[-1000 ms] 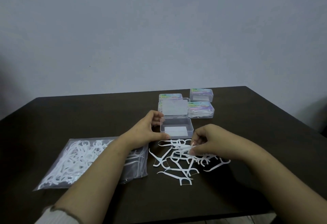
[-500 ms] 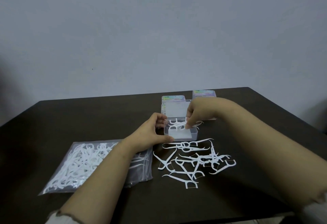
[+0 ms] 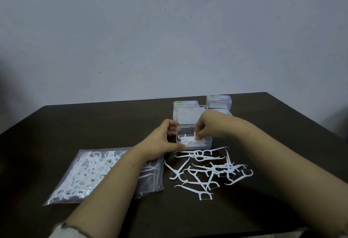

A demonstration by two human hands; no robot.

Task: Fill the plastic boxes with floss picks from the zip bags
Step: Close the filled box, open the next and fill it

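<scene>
From here I see my left hand (image 3: 163, 142) gripping the open plastic box (image 3: 194, 140) at its left end; my right hand (image 3: 206, 126) pinches floss picks (image 3: 188, 139) inside it. If my grip loosens, the light box may skid or tip; the loose picks (image 3: 209, 170) just in front could scatter, while the zip bag (image 3: 98, 173) lies to the left.

- The open box (image 3: 194, 140) is clear, glossy plastic with smooth walls.
- The floss picks (image 3: 205, 172) look like smooth white plastic.
- The zip bag (image 3: 90, 175) is thin, transparent plastic film, shiny and wrinkled.
- The table (image 3: 94, 123) has a dark, matt surface.
- The closed boxes (image 3: 219, 101) are clear plastic with iridescent labels.
- The sleeve (image 3: 62, 233) is pale knitted cloth.
</scene>
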